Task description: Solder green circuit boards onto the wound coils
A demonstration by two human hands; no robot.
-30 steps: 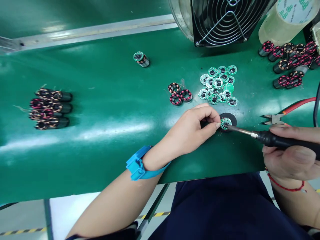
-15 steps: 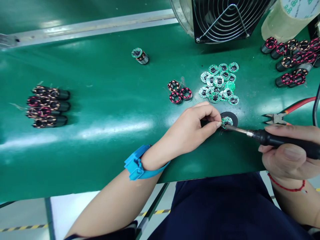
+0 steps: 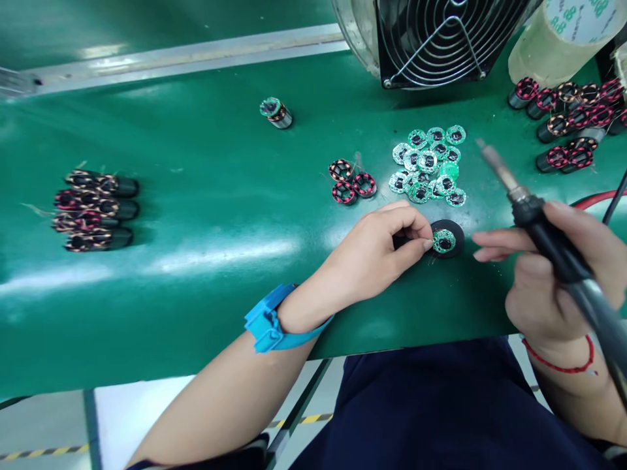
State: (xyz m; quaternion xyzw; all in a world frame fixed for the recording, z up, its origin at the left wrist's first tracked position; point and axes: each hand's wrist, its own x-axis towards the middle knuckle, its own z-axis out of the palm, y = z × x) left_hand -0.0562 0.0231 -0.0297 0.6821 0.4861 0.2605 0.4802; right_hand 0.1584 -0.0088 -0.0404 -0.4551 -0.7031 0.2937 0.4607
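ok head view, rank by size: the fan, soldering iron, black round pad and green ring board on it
1. Fan, largest, though the top edge cuts it off.
2. Soldering iron, in the right hand; it's nearer the camera, so it may look bigger.
3. Black round pad.
4. Green ring board, smallest, within the pad's outline.

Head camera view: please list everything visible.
Work bench: one, green, across the view.
Fan: one, black, top centre.
Tape roll: one, pale, top right.
Ring circuit boards: many, green, central pile.
Ring circuit board: one, green, on black disc.
Wound coils: many, red and copper, left, right and centre.
Soldering iron: one, black, right hand.
Red cable: one, red, right edge.
Wrist strap: one, blue, left wrist.
Left hand: one, at that board.
Right hand: one, holding the iron.
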